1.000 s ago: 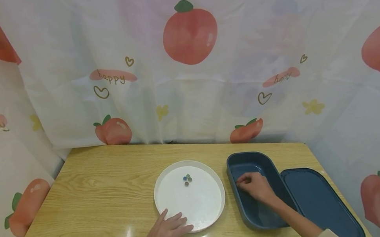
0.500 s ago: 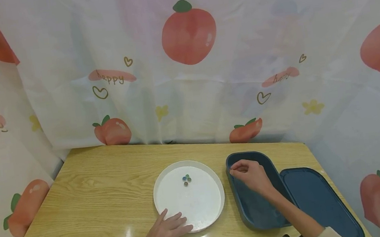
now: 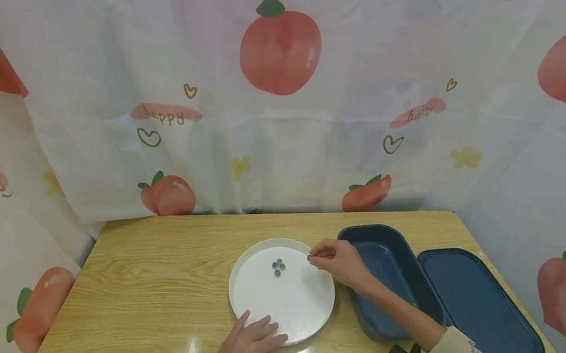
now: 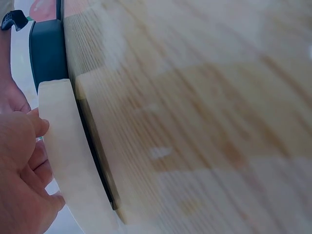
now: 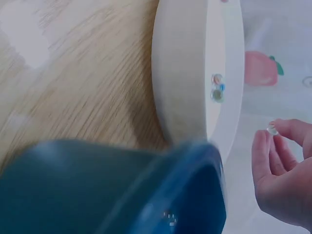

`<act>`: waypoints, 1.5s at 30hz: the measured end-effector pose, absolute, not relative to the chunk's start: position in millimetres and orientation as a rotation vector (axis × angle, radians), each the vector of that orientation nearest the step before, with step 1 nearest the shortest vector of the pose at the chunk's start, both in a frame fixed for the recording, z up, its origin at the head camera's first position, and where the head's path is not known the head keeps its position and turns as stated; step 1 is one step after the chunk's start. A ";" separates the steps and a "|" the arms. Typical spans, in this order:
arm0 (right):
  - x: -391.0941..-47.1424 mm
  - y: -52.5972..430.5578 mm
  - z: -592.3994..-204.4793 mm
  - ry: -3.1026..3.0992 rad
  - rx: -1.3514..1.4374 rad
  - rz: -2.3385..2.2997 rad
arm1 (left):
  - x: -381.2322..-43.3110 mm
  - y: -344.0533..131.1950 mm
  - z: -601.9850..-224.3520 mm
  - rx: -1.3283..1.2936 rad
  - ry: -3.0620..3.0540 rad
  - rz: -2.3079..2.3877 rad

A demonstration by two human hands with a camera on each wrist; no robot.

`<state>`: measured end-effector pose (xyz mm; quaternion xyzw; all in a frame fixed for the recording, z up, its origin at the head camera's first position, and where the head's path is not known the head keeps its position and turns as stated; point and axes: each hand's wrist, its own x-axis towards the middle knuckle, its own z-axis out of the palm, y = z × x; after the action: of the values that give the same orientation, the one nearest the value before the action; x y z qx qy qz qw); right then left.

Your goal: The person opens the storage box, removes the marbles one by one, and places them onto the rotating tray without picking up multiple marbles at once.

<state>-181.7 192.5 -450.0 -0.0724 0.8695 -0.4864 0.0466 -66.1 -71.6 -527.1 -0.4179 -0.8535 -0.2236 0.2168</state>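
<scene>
In the right wrist view, my right hand (image 5: 285, 170) pinches a clear glass marble (image 5: 272, 129) between thumb and fingertips. The head view has this right hand (image 3: 341, 262) just over the right rim of a round white tray (image 3: 294, 310). Several small marbles (image 3: 277, 267) lie grouped on the tray, blue, green and brownish. My left hand (image 3: 242, 346) rests on the tray's near-left rim with its fingers spread. In the left wrist view, the fingers of the left hand (image 4: 22, 165) touch the tray's side wall (image 4: 73, 146).
Right of the tray stands a deep dark-blue box (image 3: 383, 299), and beside it lies a flat blue lid (image 3: 481, 299). A small glint (image 5: 169, 217) shows in the box. The wooden table (image 3: 134, 301) meets a fruit-printed curtain (image 3: 279, 141) at the back.
My right hand has lifted out of the blue box and moved left to the tray's right rim, pinching a marble. The left hand and the marbles on the tray have stayed put.
</scene>
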 end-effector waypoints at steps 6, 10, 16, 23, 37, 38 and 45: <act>-185.2 175.9 -459.6 2.630 -0.254 -1.491 | -66.4 -71.6 -527.0 -1.154 -2.374 -0.588; -187.1 169.0 -469.0 2.599 -0.306 -1.511 | -66.3 -71.3 -527.3 -1.158 -2.372 -0.577; -191.0 161.8 -482.3 2.574 -0.338 -1.523 | -65.7 -71.4 -525.9 -1.158 -2.377 -0.583; -191.4 155.5 -492.6 2.614 -0.323 -1.450 | -66.1 -71.7 -526.6 -1.161 -2.389 -0.587; -191.9 146.4 -501.7 2.698 -0.386 -1.365 | -66.2 -71.1 -525.0 -1.152 -2.396 -0.601; -192.0 146.0 -502.0 2.704 -0.402 -1.361 | -66.2 -71.1 -525.0 -1.152 -2.394 -0.599; -191.7 144.9 -505.0 2.747 -0.402 -1.296 | -66.4 -70.8 -526.4 -1.153 -2.379 -0.593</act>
<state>-191.7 144.9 -505.0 -0.1312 0.8959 -0.4227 0.0386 -66.4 -70.8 -526.4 -0.4158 -0.8576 -0.2138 0.2143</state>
